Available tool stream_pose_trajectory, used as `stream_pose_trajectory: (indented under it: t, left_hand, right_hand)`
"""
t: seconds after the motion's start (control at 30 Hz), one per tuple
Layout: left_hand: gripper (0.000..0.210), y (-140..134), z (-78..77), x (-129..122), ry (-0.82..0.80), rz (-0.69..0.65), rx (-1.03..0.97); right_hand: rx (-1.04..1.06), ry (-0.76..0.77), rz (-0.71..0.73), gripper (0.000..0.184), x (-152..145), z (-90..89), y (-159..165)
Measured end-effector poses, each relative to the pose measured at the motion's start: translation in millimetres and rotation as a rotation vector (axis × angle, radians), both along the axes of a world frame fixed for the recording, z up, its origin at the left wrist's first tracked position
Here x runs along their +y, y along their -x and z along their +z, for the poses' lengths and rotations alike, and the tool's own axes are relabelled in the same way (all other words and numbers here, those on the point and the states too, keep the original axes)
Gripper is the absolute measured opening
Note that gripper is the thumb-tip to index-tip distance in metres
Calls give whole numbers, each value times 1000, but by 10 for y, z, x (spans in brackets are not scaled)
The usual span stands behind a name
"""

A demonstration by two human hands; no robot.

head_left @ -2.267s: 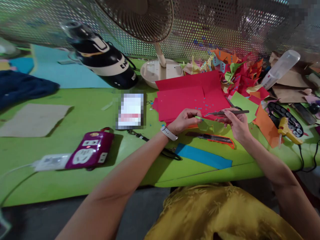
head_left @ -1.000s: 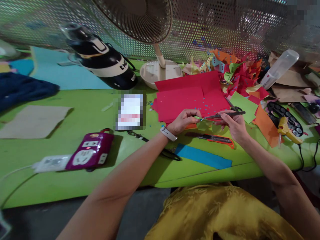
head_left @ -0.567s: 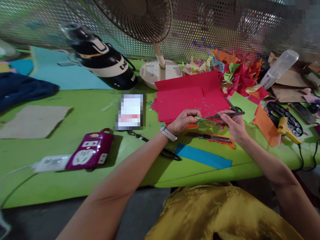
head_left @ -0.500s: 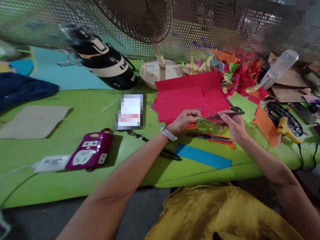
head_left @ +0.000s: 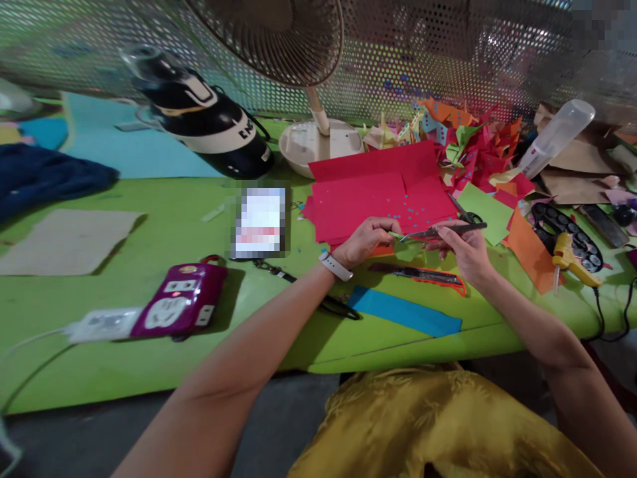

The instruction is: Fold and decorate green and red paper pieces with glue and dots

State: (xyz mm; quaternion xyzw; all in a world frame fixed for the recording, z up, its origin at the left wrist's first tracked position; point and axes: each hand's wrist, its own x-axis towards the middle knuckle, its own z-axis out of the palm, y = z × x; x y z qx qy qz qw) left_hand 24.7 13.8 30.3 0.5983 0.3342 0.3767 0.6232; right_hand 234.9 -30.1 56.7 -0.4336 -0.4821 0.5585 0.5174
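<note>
My left hand (head_left: 367,240), with a white band at its wrist, is closed in a pinch on a small green paper piece (head_left: 397,235). My right hand (head_left: 462,247) grips dark metal tweezers (head_left: 448,230) like a pen, their tip pointing left at the green piece. A tiny blue bit seems to be at the tip, too small to make out. Below the hands lie a utility knife (head_left: 428,276) with an orange-edged handle and a blue paper strip (head_left: 405,311). Just behind them is a stack of red paper (head_left: 358,202) sprinkled with small blue dots.
A phone (head_left: 259,222) and a purple power strip (head_left: 184,299) lie to the left. A black bottle (head_left: 213,126) and a fan (head_left: 321,136) stand behind. Rightward are scissors (head_left: 468,214), paper scraps (head_left: 485,149), a clear bottle (head_left: 557,136), a black palette (head_left: 572,229) and a yellow glue gun (head_left: 570,262).
Almost nothing differs. The tweezers' tip has shifted very slightly at the green paper piece; both hands keep their places.
</note>
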Motion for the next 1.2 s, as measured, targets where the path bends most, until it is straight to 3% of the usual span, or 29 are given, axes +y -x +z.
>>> stream_pose_trajectory:
  t: [0.47, 1.2]
  left_hand:
    - [9, 4, 0, 8, 16, 2, -44]
    - [6, -3, -17, 5, 1, -15, -74]
  right_hand:
    - [6, -15, -44, 34, 11, 68, -50]
    - [17, -47, -13, 26, 10, 15, -37]
